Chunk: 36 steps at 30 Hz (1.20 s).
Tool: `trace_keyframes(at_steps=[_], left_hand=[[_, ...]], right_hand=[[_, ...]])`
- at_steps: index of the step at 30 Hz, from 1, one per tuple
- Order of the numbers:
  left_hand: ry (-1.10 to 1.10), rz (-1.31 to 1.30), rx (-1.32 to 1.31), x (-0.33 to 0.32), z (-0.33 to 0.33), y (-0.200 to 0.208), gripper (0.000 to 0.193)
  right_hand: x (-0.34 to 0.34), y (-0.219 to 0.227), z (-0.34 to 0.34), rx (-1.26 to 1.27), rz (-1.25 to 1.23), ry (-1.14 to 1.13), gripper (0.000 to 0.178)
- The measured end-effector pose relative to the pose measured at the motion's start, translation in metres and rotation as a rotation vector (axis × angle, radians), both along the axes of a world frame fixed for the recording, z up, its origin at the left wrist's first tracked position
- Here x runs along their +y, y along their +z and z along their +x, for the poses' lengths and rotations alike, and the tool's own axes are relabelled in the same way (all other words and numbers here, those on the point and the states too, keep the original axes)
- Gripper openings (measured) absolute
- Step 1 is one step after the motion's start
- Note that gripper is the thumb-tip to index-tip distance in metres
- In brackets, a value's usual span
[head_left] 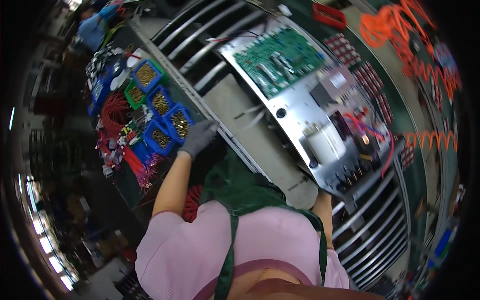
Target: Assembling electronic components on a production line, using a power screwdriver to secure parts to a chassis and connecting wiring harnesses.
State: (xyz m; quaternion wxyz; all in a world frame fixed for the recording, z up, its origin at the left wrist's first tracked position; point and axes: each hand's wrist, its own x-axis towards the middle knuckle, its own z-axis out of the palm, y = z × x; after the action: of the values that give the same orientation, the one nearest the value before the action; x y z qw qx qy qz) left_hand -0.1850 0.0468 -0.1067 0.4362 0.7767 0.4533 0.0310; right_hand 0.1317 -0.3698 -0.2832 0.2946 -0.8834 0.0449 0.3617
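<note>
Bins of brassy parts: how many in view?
5 at left: a blue bin at the top, a green bin below it, three blue bins nearer the left hand. Others may be hidden.

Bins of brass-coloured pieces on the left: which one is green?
The leftmost bin of the five: its own walls are green. The four other bins have blue walls, though some green shows behind the topmost.
</note>
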Motion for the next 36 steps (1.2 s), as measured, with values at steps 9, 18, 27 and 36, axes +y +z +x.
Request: trace_keyframes(at_steps=[9,18,27,36], left_hand=[[0.577,0.517,-0.087,0.261,-0.088,-0.05,0.027],[0.154,0.662,0.759,0.422,-0.063,-0.082,0.028],[-0.016,0.831,0.787,0.455,-0.112,-0.116,0.029],[0.309,0.737,0.369,0.415,-0.107,-0.084,0.039]], right_hand=[[-0.053,0.05,-0.017,-0.165,0.389,-0.62,0.019],[-0.139,0.215,-0.133,-0.223,1.602,-0.604,0.033],[-0.002,0.417,-0.168,-0.727,2.003,-0.479,0.037],[-0.005,0.464,-0.152,-0.968,1.937,-0.178,0.038]])
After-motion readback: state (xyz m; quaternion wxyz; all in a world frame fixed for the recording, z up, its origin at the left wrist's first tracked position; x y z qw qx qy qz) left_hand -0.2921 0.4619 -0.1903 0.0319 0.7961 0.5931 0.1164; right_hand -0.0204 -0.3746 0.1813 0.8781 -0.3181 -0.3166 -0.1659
